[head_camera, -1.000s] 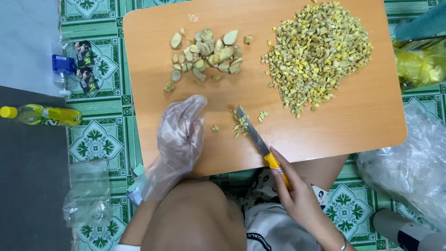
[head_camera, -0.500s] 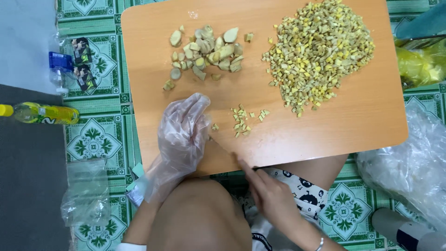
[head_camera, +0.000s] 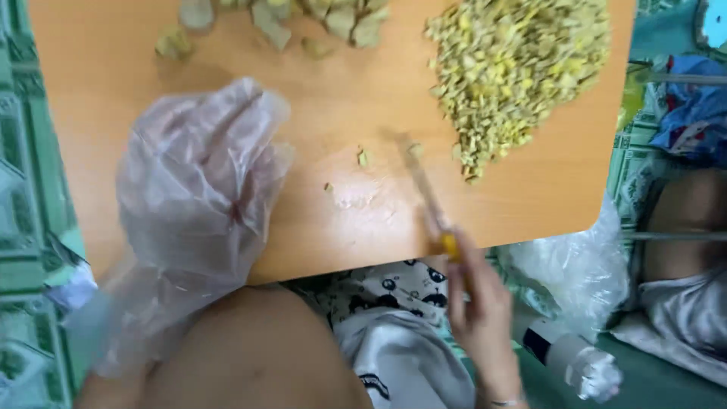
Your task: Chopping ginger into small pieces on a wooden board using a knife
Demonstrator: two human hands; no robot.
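Right hand (head_camera: 478, 303) clamped on blurred knife (head_camera: 424, 189); gloved left hand (head_camera: 198, 182) flat, fingers apart, on board (head_camera: 530, 204)

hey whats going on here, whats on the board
A person is cutting food on a wooden board. The right hand holds a yellow-handled knife, its blurred blade lying on the board near the heap of small yellowish pieces. The left hand, in a clear plastic glove, rests flat on the board. Bigger chunks sit at the far edge.
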